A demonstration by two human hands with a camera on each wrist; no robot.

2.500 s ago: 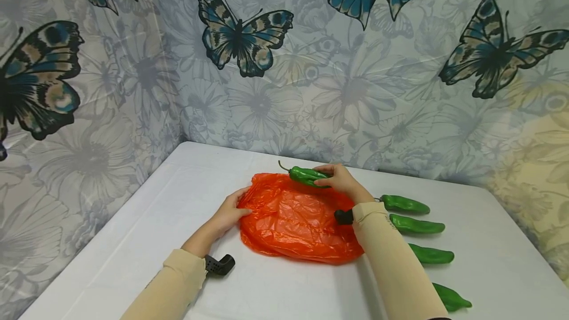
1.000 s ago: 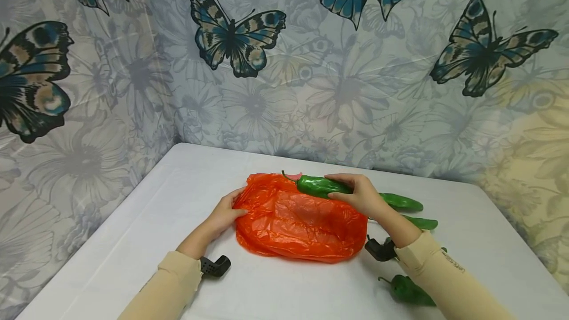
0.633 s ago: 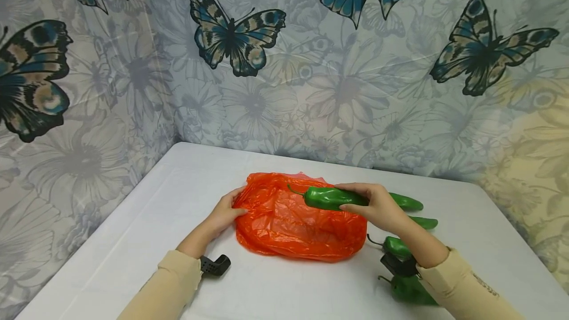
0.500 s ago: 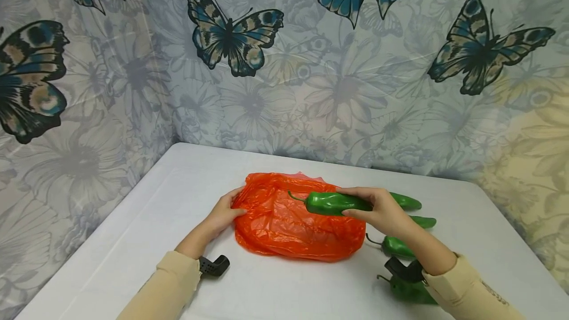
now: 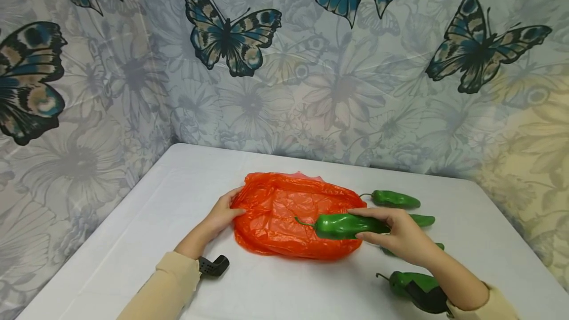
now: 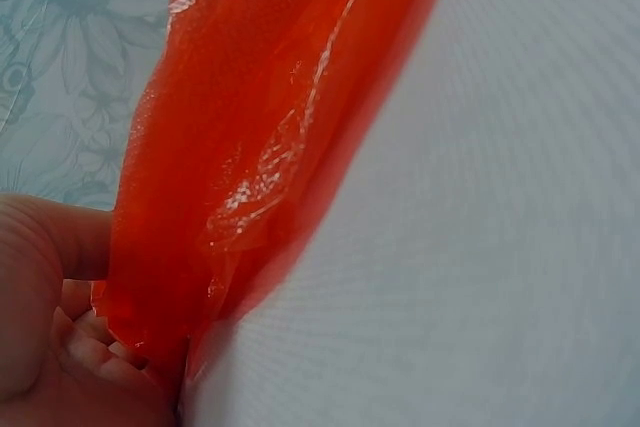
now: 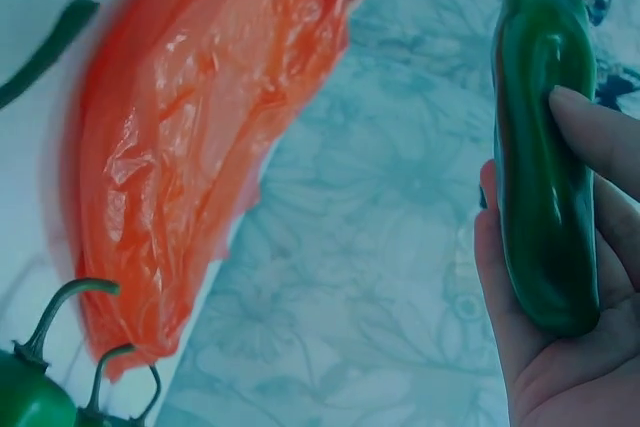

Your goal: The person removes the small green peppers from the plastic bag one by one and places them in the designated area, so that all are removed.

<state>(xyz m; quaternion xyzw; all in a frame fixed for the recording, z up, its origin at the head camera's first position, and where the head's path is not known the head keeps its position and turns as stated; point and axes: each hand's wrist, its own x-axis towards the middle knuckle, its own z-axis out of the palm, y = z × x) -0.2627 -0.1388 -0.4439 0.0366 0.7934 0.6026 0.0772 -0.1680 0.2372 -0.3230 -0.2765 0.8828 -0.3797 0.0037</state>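
An orange-red plastic bag [image 5: 289,211] lies crumpled in the middle of the table. My left hand [image 5: 221,215] grips its left edge, thumb on top and the other fingers underneath; the left wrist view shows the bag film [image 6: 240,147] between them. My right hand [image 5: 402,233] holds a long green chili pepper [image 5: 340,226] by its tip half, over the right front part of the bag. The curved stem points left. In the right wrist view the thumb lies along the side of the pepper [image 7: 545,167], with fingers behind it.
Right of the bag, several more green peppers lie in a column on the white table [image 5: 289,290], among them a far pepper [image 5: 395,199] and a near pepper [image 5: 411,280]. My right forearm partly covers the column. A butterfly-print cloth wall [image 5: 346,88] stands behind the table.
My right hand has carried the pepper from the bag's far edge towards me and to the right. The left hand keeps its grip on the bag. The head view has turned slightly right.
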